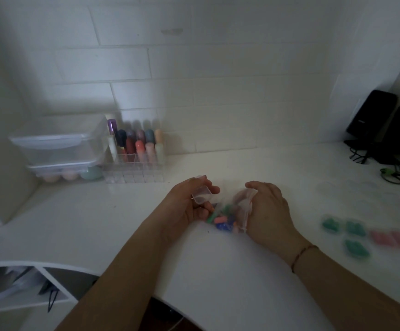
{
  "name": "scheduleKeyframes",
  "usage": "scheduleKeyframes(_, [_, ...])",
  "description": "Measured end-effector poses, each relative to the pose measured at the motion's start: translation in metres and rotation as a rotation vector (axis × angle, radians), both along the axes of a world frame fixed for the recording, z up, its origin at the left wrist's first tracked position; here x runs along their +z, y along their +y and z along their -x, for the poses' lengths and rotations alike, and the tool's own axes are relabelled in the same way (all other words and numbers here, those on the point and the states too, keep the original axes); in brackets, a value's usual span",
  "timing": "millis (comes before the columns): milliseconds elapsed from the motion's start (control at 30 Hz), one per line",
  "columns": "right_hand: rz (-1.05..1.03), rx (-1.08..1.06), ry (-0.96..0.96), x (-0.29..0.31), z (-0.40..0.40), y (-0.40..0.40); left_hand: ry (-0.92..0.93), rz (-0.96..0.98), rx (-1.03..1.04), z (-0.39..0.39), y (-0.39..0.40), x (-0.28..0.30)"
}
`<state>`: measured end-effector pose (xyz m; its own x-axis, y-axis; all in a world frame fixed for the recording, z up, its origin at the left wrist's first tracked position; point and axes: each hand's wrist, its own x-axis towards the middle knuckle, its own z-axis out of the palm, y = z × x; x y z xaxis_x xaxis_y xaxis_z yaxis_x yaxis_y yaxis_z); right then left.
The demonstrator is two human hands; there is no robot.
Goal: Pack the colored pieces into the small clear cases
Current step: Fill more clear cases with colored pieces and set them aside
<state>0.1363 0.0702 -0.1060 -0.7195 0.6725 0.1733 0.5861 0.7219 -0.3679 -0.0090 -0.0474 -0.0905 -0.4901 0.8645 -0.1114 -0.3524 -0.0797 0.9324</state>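
The left hand (189, 206) pinches a small clear case (202, 195), open and tilted, over the white counter (122, 211). Just below it, between both hands, lies a heap of pink, green and blue pieces (221, 219) in a clear bag (243, 206), which the right hand (269, 213) grips with curled fingers.

bare counter (127, 218) left, filled cases (356, 229) crowding right
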Motion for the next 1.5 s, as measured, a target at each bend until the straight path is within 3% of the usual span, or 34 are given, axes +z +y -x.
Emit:
scheduleKeyframes(333, [-0.025, 0.023, -0.242, 0.017, -0.005, 0.001, -0.07, 0.026, 0.001, 0.001, 0.001, 0.004])
scheduleKeyframes(600, [-0.081, 0.012, 0.124, 0.011, -0.027, 0.005, -0.217, -0.01, 0.008, 0.001, -0.004, 0.01])
scheduleKeyframes(800, [-0.088, 0.083, 0.172, 0.013, -0.081, 0.013, -0.356, -0.206, -0.117, 0.007, -0.014, 0.009])
scheduleKeyframes(933, [-0.099, 0.071, 0.195, 0.029, -0.121, 0.006, -0.288, -0.158, -0.154, -0.004, -0.016, 0.013])
scheduleKeyframes(1067, [0.058, -0.016, 0.455, 0.054, -0.141, -0.012, -0.386, -0.193, -0.242, -0.032, -0.021, 0.011])
scheduleKeyframes(1167, [0.106, 0.077, 0.592, 0.076, -0.129, -0.042, -0.492, -0.18, -0.325, -0.061, -0.022, 0.008])
scheduleKeyframes(1400, [-0.109, 0.218, 0.472, 0.057, -0.091, -0.066, -0.485, -0.205, -0.427, -0.1, -0.021, 0.005])
scheduleKeyframes(1500, [-0.187, 0.263, 0.436, 0.047, -0.089, -0.066, -0.451, -0.197, -0.377, -0.102, -0.023, 0.003])
